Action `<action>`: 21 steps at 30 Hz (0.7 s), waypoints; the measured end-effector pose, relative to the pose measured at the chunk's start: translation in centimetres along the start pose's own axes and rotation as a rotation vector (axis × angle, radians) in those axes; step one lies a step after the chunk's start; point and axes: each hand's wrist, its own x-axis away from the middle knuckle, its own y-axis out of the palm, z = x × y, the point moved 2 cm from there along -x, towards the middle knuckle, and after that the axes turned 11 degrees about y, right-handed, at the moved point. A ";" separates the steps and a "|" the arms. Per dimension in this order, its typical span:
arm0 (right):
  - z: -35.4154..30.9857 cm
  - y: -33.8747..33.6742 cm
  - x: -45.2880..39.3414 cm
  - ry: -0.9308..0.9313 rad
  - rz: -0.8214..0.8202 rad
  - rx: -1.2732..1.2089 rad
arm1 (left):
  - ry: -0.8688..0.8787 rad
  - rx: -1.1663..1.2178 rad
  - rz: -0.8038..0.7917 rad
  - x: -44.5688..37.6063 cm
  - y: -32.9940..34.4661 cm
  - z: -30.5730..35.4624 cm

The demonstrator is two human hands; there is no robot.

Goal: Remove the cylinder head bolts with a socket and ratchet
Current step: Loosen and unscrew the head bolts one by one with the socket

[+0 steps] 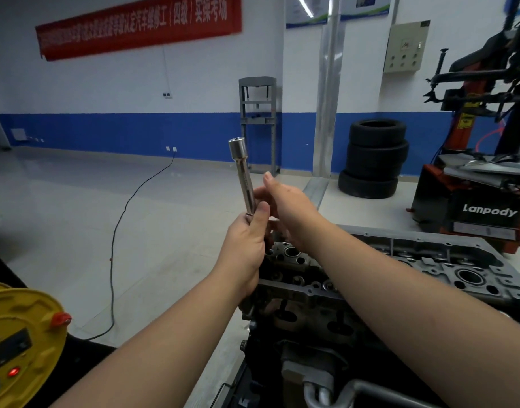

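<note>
At the centre of the frame we grip the lower end of a long chrome socket extension (243, 175) in our left hand (247, 245), fingers curled round it with the thumb pressed up along the shaft, so the tool stands nearly upright with its socket end uppermost, above the near-left end of the cylinder head (400, 269). Our right hand (285, 206) sits just beside the shaft with its fingers behind it, and we cannot tell whether they close on it. A yellow cable reel (23, 343) fills the lower left, stacked tyres (375, 157) stand at middle right, and a red tyre changer (473, 187) is at far right.
</note>
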 end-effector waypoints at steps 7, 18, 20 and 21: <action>-2.4 -0.7 0.9 0.023 0.040 0.492 | 0.056 -0.045 0.004 -1.5 0.0 2.3; 0.2 -0.4 4.6 0.265 -0.110 0.660 | 0.036 0.072 -0.006 -2.4 0.1 7.0; 0.4 0.1 5.0 0.213 -0.056 0.758 | 0.036 0.056 -0.003 -2.1 -0.1 6.8; 0.5 0.4 5.1 0.188 -0.032 0.854 | 0.035 0.053 0.007 -2.0 -0.2 6.7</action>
